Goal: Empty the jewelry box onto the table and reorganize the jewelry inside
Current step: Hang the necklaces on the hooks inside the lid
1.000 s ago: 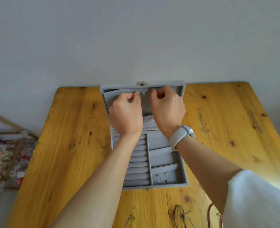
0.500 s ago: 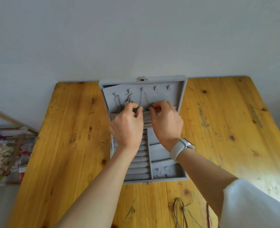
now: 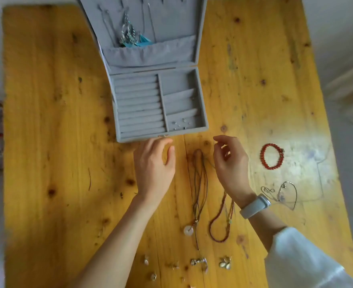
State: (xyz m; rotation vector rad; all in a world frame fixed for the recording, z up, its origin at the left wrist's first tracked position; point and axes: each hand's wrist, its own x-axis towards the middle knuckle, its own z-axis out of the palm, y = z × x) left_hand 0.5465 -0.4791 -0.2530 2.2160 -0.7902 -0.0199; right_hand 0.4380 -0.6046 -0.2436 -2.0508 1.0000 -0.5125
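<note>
The grey jewelry box [image 3: 161, 139] lies open on the wooden table [image 3: 53, 142]. Its lid [image 3: 150, 56] holds hanging chains and teal-tipped pieces [image 3: 130, 37], and small studs [image 3: 179, 123] sit in its front right compartment. My left hand [image 3: 153, 165] hovers just in front of the box with fingers loosely curled, holding nothing. My right hand [image 3: 230, 165] hovers beside it, fingers also curled loosely. Between my hands lies a bundle of dark cord necklaces [image 3: 198, 183] with a white ring pendant [image 3: 188, 230]. A thin strand from the bundle runs under my right hand.
A red bead necklace [image 3: 217, 227] lies below my right wrist. A red bracelet [image 3: 272, 155] and a silver chain [image 3: 283, 193] lie to the right. Several small earrings [image 3: 198, 262] are scattered near the front edge. Clutter stands off the table's left side.
Both hands left the lid's hooks and pocket and came down to the table in front of the box. My view tilted down, showing the jewelry laid out there.
</note>
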